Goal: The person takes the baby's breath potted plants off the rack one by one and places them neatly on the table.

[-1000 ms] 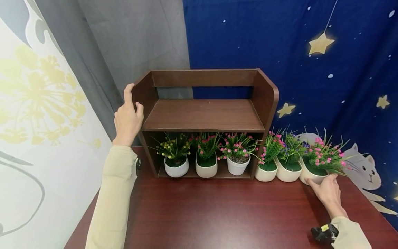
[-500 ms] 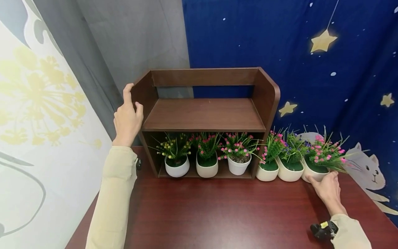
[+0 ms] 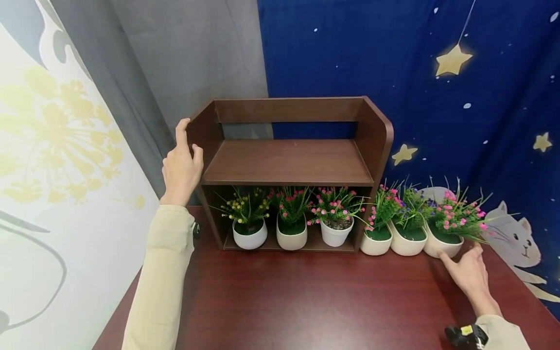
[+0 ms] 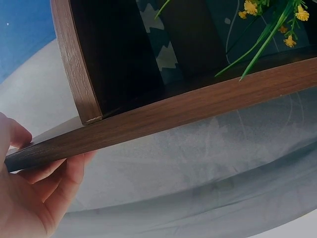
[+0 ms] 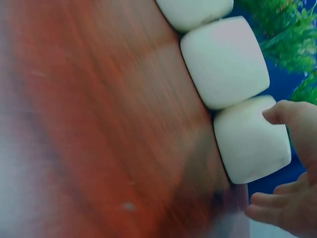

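My left hand (image 3: 181, 170) grips the left side panel of a brown wooden shelf (image 3: 288, 160). In the left wrist view the thumb lies on one side of the panel edge (image 4: 148, 124) and the fingers (image 4: 69, 178) on the other. At the right, my right hand (image 3: 470, 274) is beside the outermost cream pot (image 3: 442, 247) of pink flowers, thumb and fingers spread apart. Its thumb overlaps the pot's edge in the right wrist view; whether it touches, I cannot tell. Two more cream pots, one with pink flowers (image 3: 376, 245) and one with purple (image 3: 408, 245), stand in line beside it.
On the lower shelf stand a white pot (image 3: 249, 238) of yellow flowers, a beige pot (image 3: 291, 238) of red-pink flowers and a white pot (image 3: 336, 236) of pink flowers. A dark red table (image 3: 315, 301) carries everything. Curtains (image 3: 323, 48) hang behind.
My right hand has loosened from the rightmost pot and drawn slightly back to the right. That pot has shifted slightly toward its neighbour. My left hand keeps its place on the shelf.
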Motion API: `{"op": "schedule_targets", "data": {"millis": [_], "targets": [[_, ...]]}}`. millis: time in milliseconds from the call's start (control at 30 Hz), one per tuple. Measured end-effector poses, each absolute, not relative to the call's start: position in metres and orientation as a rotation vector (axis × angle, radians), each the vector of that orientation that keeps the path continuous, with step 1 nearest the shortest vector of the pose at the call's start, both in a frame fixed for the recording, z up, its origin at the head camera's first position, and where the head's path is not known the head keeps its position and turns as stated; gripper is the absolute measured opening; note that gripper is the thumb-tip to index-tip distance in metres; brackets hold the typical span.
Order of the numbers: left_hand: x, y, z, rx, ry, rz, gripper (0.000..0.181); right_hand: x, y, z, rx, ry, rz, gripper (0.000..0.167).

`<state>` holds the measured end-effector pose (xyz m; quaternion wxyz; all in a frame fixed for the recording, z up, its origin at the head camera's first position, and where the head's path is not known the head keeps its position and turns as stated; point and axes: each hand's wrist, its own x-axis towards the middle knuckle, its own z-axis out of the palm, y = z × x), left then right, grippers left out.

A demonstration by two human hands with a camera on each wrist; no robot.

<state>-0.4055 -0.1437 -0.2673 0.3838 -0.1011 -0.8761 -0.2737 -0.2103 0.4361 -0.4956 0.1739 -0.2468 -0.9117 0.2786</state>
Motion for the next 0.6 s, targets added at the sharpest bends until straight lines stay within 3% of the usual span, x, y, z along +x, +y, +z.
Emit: {"op": "schedule_targets", "data": {"millis": [333,600], "targets": [[-0.406,-0.144,-0.269,-0.246,-2.220,-0.701,0.052,-0.165,0.398,-0.491,-0.690,-2.542,0.865,0.087],[-0.408,-0.143,-0.270,-0.257,-2.213,-0.707,0.053,-0.138,0.361,-0.488,-0.567,-2.590,0.861,0.070]]}}
